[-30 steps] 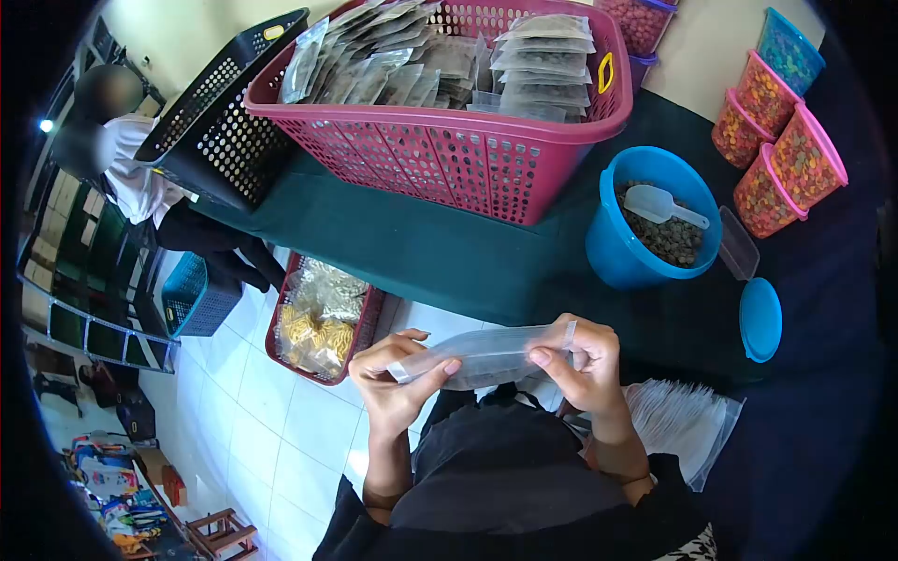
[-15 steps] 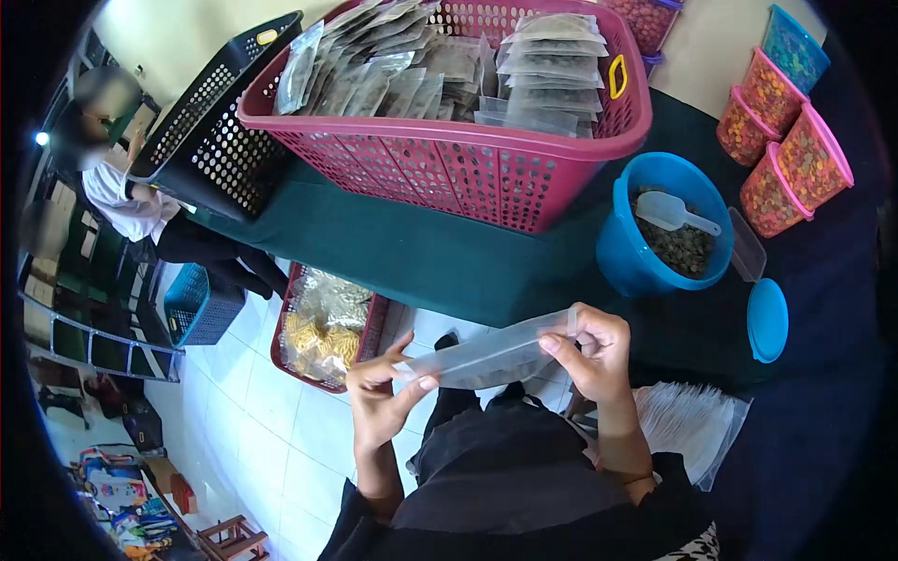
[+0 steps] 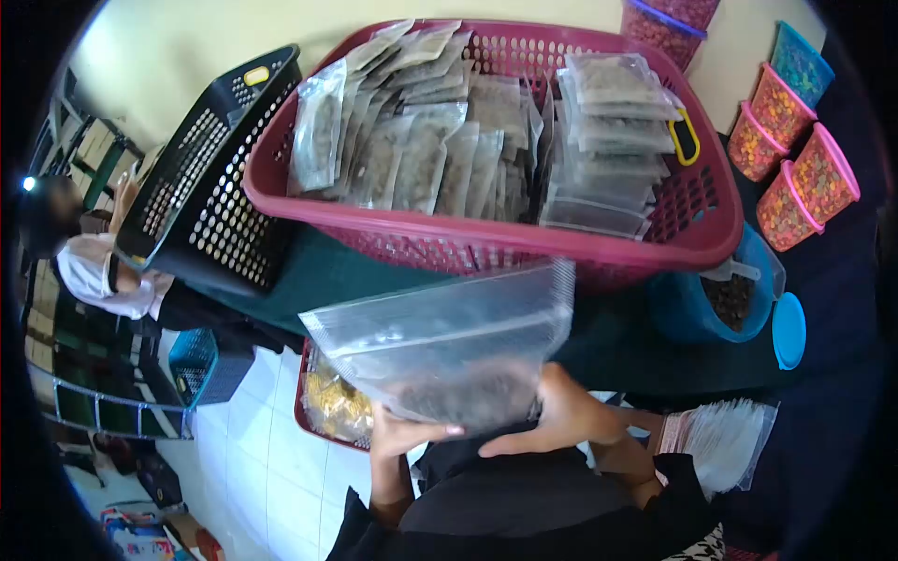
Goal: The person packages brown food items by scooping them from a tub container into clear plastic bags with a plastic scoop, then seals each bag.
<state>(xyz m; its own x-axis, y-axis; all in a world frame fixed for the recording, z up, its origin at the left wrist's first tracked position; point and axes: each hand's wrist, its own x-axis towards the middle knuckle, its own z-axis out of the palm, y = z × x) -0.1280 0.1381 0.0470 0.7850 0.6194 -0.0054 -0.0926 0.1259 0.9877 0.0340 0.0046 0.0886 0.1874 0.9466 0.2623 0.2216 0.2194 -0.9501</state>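
Note:
A clear zip-top plastic pouch (image 3: 440,346) stands upright in front of my body, dark contents gathered at its bottom. My left hand (image 3: 400,438) grips its lower left corner, thumb on the near face. At the lower right, my right hand (image 3: 561,416) holds the same pouch with its thumb along the bottom edge; its other fingers are mostly hidden. Just beyond the pouch is a maroon basket (image 3: 393,221) filled with rows of similar packed pouches (image 3: 379,164). A blue bucket (image 3: 681,313) with dark dried pieces and a clear scoop (image 3: 731,271) stands to the right, partly behind the basket.
A black basket (image 3: 234,220) sits at the left of the green-covered table (image 3: 313,266). Tubs of orange pieces (image 3: 786,210) and a blue lid (image 3: 789,332) are at right. A stack of flat bags (image 3: 720,444) lies beside me. A person (image 3: 103,271) stands at far left.
The pouch has swung from flat and stretched to upright, facing me. Both hands have moved from its top edge to its lower corners. The view has shifted, bringing the maroon basket nearer.

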